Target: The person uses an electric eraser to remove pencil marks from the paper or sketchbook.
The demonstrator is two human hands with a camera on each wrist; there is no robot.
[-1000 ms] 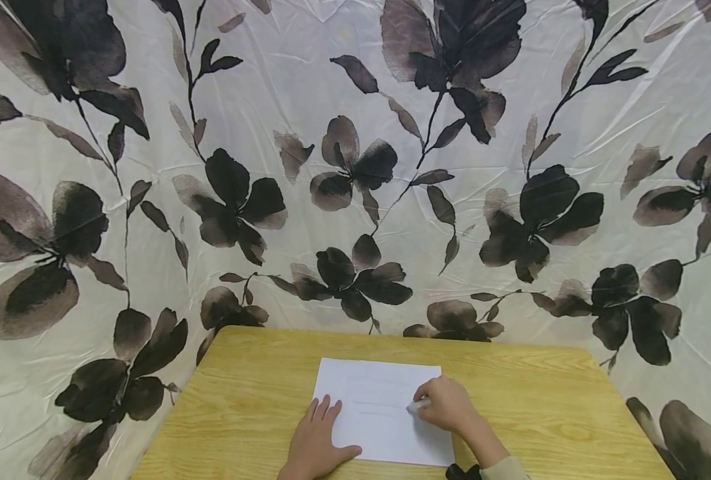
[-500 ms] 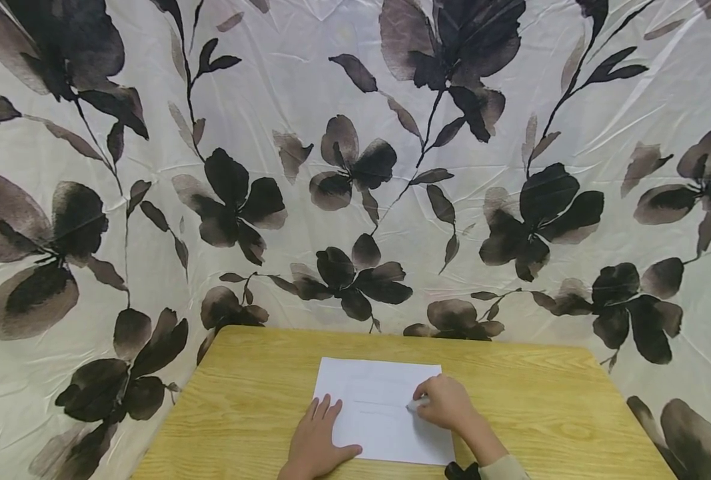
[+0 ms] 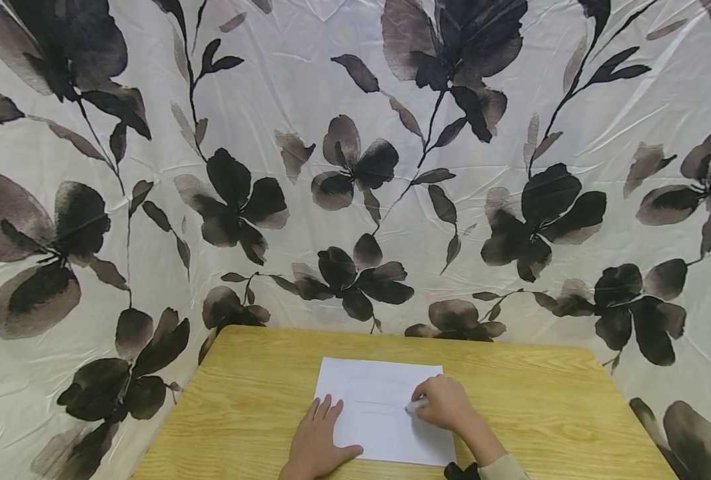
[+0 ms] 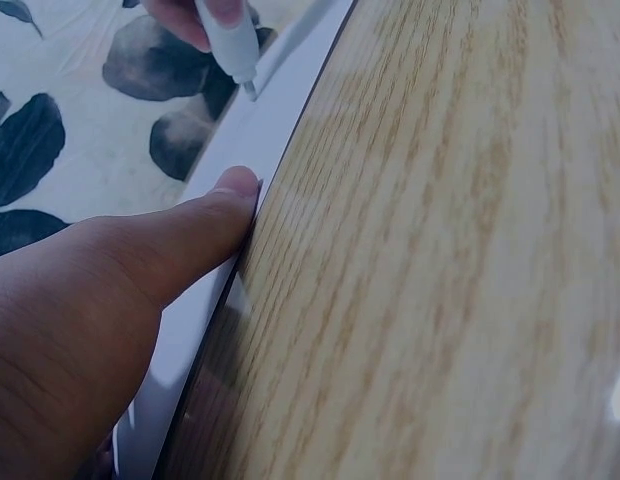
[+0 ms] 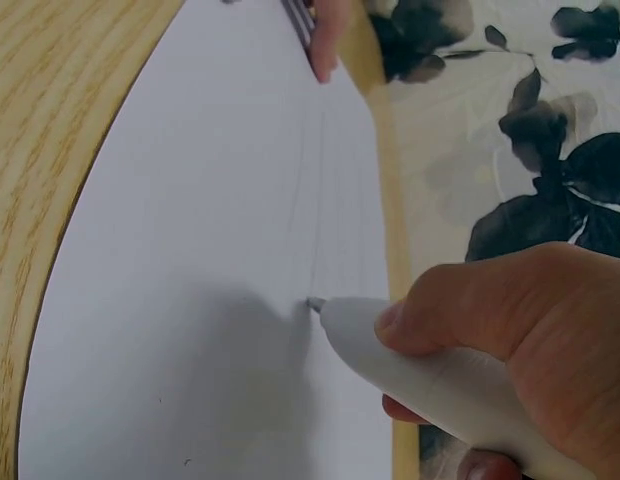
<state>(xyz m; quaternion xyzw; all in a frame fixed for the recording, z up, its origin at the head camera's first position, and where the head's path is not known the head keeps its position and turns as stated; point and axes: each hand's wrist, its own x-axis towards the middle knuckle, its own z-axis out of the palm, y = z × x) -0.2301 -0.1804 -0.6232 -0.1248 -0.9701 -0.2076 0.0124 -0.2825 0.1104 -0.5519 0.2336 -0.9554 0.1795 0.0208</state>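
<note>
A white sheet of paper (image 3: pixel 385 433) lies on the wooden table, with a few faint lines across its middle. My left hand (image 3: pixel 319 440) rests spread on the sheet's left side; in the left wrist view its thumb (image 4: pixel 205 225) presses along the paper's near edge. My right hand (image 3: pixel 447 403) grips a thick white pen (image 5: pixel 430 385) with a tapered body and a thin grey tip. The tip meets the paper on the right half, at the end of one faint line. The right hand's shadow falls over the sheet in the right wrist view.
The yellow wood-grain table (image 3: pixel 529 400) has rounded far corners. Behind and around it hangs a white cloth (image 3: pixel 307 220) printed with dark flowers. A black object (image 3: pixel 462 472) shows beside my right wrist at the bottom of the head view.
My right hand and the pen have shifted very slightly left over the sheet. The left hand and the paper keep their places.
</note>
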